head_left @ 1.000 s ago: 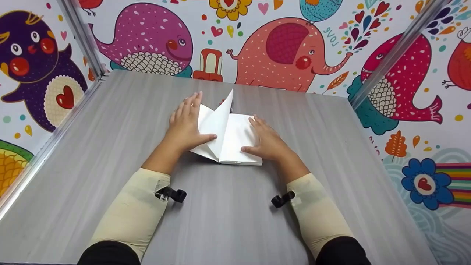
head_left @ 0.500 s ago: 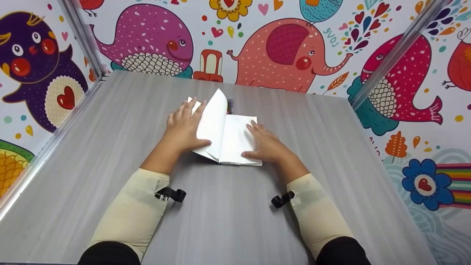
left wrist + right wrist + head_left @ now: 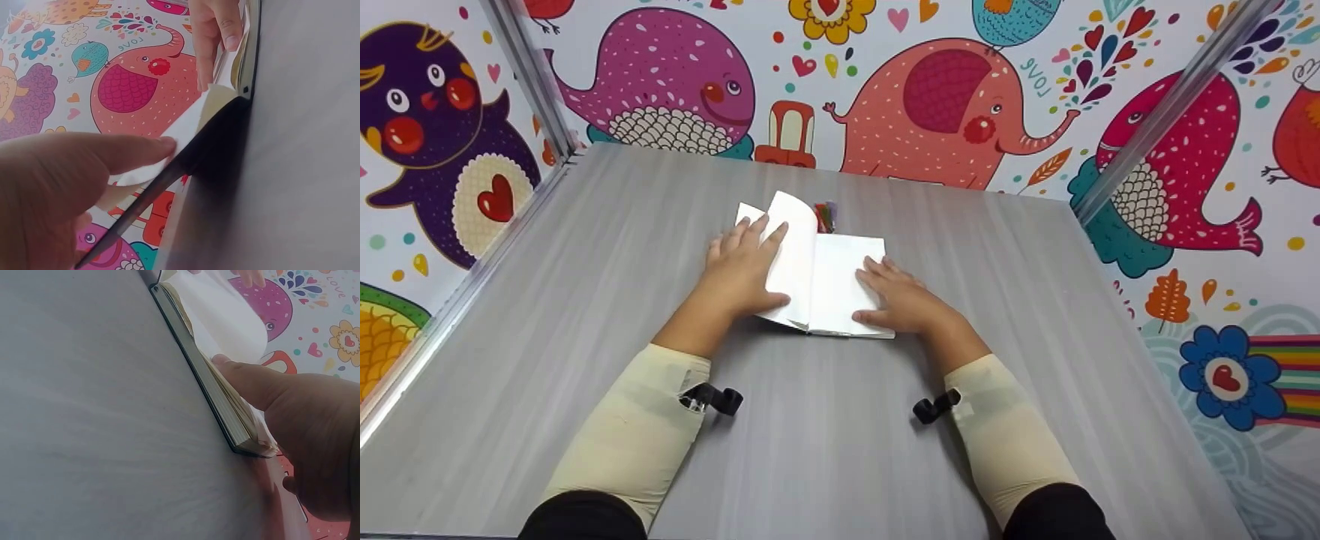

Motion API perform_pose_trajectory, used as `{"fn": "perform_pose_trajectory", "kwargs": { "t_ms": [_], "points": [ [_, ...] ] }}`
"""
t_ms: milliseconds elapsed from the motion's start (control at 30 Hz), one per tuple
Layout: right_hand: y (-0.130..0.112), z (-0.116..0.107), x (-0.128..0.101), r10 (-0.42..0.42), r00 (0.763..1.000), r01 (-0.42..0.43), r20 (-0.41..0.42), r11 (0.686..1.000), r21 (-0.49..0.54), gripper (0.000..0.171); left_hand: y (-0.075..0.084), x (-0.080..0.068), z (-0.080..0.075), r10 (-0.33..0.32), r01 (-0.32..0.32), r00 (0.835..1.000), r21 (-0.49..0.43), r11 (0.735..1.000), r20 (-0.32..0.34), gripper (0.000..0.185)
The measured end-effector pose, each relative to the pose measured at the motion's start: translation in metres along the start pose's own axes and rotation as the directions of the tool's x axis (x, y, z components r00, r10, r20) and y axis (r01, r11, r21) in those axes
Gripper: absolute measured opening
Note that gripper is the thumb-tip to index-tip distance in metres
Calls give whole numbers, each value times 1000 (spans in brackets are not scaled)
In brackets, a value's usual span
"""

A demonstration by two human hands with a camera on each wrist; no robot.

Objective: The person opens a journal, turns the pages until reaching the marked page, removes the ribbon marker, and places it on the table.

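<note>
A notebook with blank white pages [image 3: 844,281] and a dark cover [image 3: 169,174] lies spread on the grey table. My left hand [image 3: 742,270] rests over the left page, fingers extended and thumb on the paper. One loose leaf [image 3: 795,225] curves up beside its fingers. In the left wrist view the left cover slopes up off the table under that hand. My right hand [image 3: 900,296] lies along the outer edge of the right page, fingers straight. Its thumb [image 3: 242,374] presses on the page above the thick page block [image 3: 214,388] in the right wrist view.
Behind the notebook is a small red and dark item [image 3: 825,217], partly hidden by the pages. Printed cartoon walls [image 3: 945,112] border the table [image 3: 825,435] at the back and sides. Black wrist mounts [image 3: 720,400] stick out from both sleeves.
The raised leaf has tipped leftward and down toward the left page. My left hand has lowered and flattened with it. The right hand has hardly shifted. More of the small red item shows.
</note>
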State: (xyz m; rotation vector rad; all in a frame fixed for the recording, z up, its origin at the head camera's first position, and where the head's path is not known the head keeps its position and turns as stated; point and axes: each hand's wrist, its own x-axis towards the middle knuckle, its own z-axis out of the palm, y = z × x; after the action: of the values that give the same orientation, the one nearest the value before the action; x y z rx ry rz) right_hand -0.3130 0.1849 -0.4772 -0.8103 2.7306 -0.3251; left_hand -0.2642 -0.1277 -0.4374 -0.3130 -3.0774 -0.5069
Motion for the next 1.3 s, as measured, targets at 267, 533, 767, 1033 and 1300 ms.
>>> {"fn": "perform_pose_trajectory", "kwargs": {
  "t_ms": [267, 533, 767, 1033, 1300],
  "points": [
    [-1, 0, -1, -15, 1000, 15, 18, 1000, -13, 90, 1, -1, 3, 6, -7, 999, 8, 1000, 49, 109],
    [-1, -1, -2, -8, 1000, 8, 25, 1000, 5, 90, 1, -2, 3, -14, 15, 992, -9, 1000, 128, 90],
    [-1, -1, -2, -5, 1000, 4, 28, 1000, 12, 90, 1, -2, 10, -31, 33, 988, -15, 999, 149, 91],
    [-1, -1, -2, -12, 999, 11, 30, 999, 39, 89, 1, 1, 21, -42, 39, 990, 21, 999, 133, 94],
    [0, -1, -2, -21, 1000, 20, 17, 999, 36, 88, 2, 0, 26, -8, 5, 988, 20, 1000, 156, 88]
  ]
}}
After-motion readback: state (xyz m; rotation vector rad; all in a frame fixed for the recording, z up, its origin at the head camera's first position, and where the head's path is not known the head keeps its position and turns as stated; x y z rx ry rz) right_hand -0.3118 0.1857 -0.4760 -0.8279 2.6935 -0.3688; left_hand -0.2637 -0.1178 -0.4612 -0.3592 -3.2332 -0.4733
